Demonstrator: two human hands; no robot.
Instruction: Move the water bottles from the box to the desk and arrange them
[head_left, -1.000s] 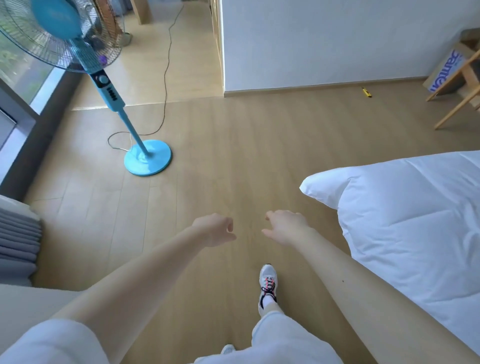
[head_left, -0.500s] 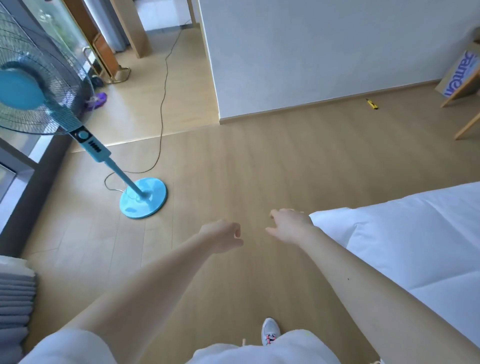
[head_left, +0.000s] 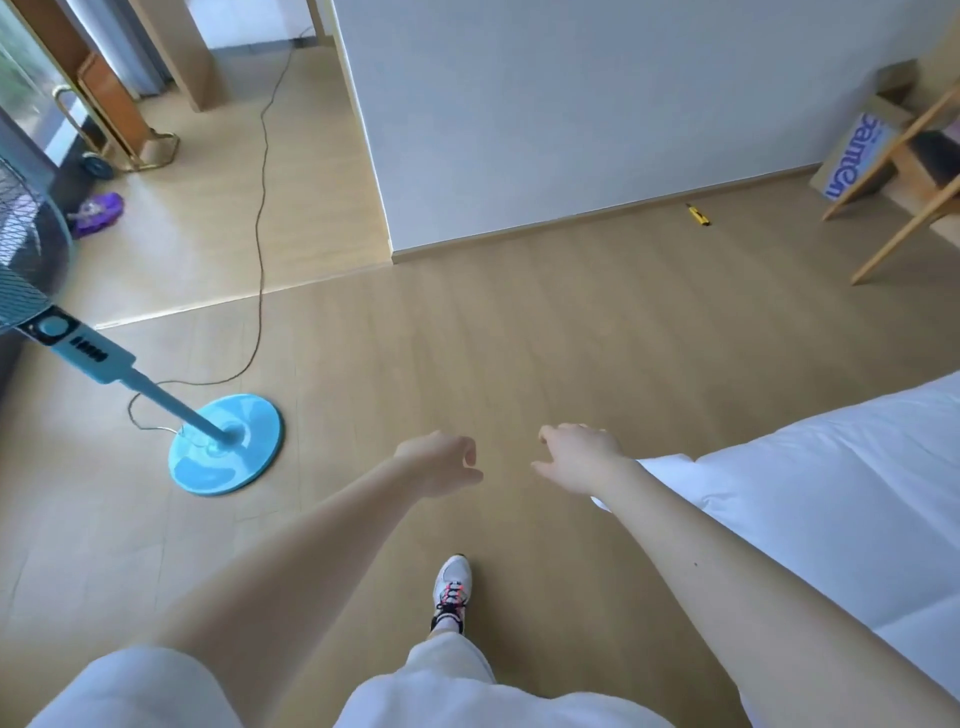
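Note:
A cardboard box (head_left: 852, 156) with blue lettering stands on the floor at the far right against the wall, partly behind light wooden furniture legs (head_left: 893, 171). No water bottles show. My left hand (head_left: 441, 462) and my right hand (head_left: 579, 457) hang out in front of me over the wooden floor, a short gap between them, fingers loosely curled and holding nothing. Both are far from the box. The desk top is out of view.
A blue standing fan (head_left: 223, 441) is at the left, its cable (head_left: 260, 208) trailing across the floor. A white duvet (head_left: 831, 493) fills the right. A small yellow object (head_left: 698, 214) lies by the wall. My foot (head_left: 453, 587) steps forward.
The view has moved forward and turned right: the fan slid left, the box and wooden legs came further into view. My hands stay empty in front of me.

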